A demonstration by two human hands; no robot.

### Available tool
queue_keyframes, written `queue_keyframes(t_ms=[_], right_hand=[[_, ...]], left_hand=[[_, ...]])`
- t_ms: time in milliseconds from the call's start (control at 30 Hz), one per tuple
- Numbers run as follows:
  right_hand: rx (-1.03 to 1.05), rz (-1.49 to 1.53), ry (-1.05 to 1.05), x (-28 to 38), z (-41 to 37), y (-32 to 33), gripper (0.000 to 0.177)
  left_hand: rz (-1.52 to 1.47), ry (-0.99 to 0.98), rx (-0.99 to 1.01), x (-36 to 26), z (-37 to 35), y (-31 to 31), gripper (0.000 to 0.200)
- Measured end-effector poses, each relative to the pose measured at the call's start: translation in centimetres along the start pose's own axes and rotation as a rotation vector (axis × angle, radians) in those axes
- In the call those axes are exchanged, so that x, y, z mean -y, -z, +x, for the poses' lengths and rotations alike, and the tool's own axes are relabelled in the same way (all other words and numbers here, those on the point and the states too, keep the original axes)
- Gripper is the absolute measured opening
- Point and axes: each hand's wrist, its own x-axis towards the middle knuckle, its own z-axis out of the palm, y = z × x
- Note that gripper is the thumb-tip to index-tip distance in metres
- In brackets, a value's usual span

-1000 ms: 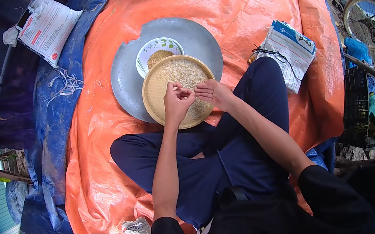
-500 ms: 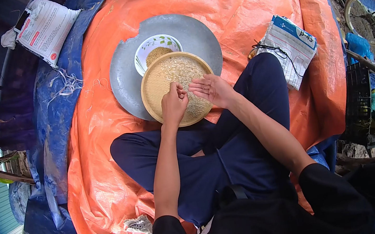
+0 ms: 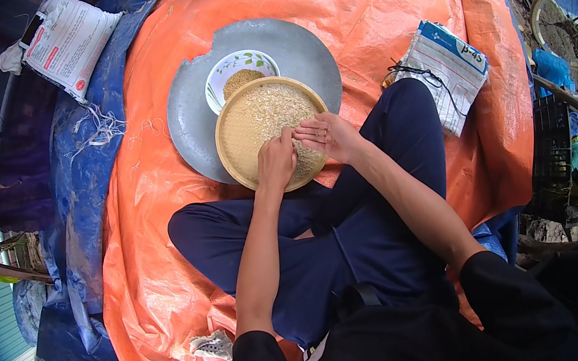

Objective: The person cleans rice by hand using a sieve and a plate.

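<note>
A round, shallow sieve-like tray [image 3: 222, 153] with a tan rim lies in front of my crossed legs, with pale grain [image 3: 270, 105] spread over its right side. My left hand [image 3: 277, 158] is over the tray with its fingers closed in a pinch; what is between them is too small to make out. Close beside it, my right hand [image 3: 331, 137] is turned palm up, fingers stretched out and slightly cupped. Behind the tray, partly covered by it, a white bowl with green leaves [image 3: 217, 90] holds brownish grain [image 3: 242, 80]. Both rest on a large grey metal disc [image 3: 307, 51] with a broken edge.
An orange tarp [image 3: 396, 0] covers the ground, with a blue tarp [image 3: 79, 204] along the left. A folded printed sack [image 3: 449, 74] lies by my right knee. Another white sack [image 3: 74, 44] is at upper left. A black crate [image 3: 551, 156] and bicycle wheel [image 3: 567, 19] stand at right.
My left hand has moved slightly right and down, close against the right fingertips. My right hand stays nearly in place, palm up.
</note>
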Motion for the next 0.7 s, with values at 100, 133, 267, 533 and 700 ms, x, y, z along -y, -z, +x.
queue_keyframes(t_ms=[100,133,267,533,700], right_hand=[[-0.003,-0.003,-0.002,-0.2,0.4,0.3,0.051],[-0.012,-0.005,0.001,-0.2,0.4,0.3,0.051],[-0.036,-0.017,0.01,-0.1,0.2,0.0,0.051],[-0.028,0.009,0.039,-0.2,0.4,0.4,0.05],[-0.042,-0.017,0.043,-0.1,0.2,0.2,0.05]], left_hand=[[0.097,-0.03,-0.018,-0.2,0.0,-0.4,0.026],[0.126,-0.039,-0.027,-0.3,0.0,-0.4,0.025],[0.151,-0.054,-0.049,-0.6,0.0,-0.5,0.024],[-0.04,0.116,-0.061,0.7,-0.1,-0.4,0.034],[-0.531,0.314,-0.172,0.4,0.4,0.7,0.041]])
